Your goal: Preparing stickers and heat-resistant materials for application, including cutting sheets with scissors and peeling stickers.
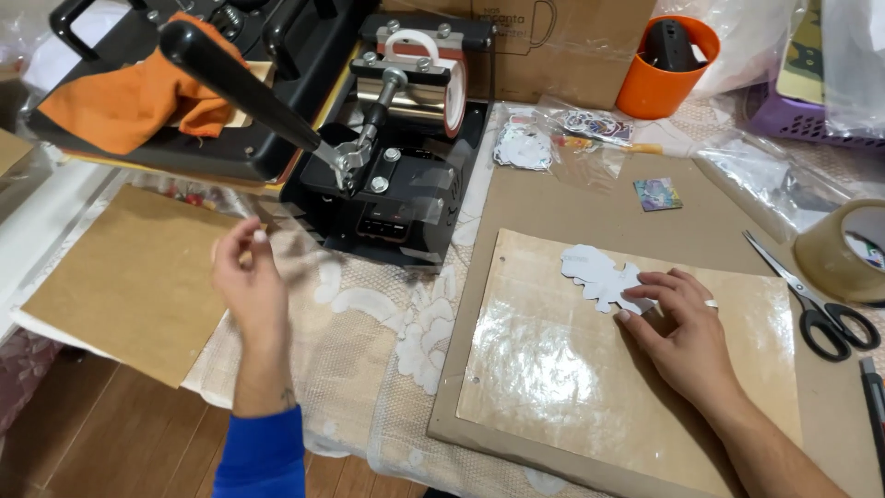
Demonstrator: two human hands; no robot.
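White cutout (597,275): flat, irregular outline, long axis running from upper left to lower right, lower-right end under the right hand's (684,334) fingertips (638,293), which press on it, slightly spread. Beneath: glossy board (590,387). Left hand (249,281) raised, fingers loosely curled, empty. Scissors (816,304) well right.

Home craft workshop, heat press (230,101), mug press (415,83), scissors (816,300), lace tablecloth (369,350)

A single head-worn camera looks steeply down and slightly forward from close above the table (387,369), taking in both hands in the lower half, the black press machine (387,175) at the far edge, and a strip of floor at lower left.
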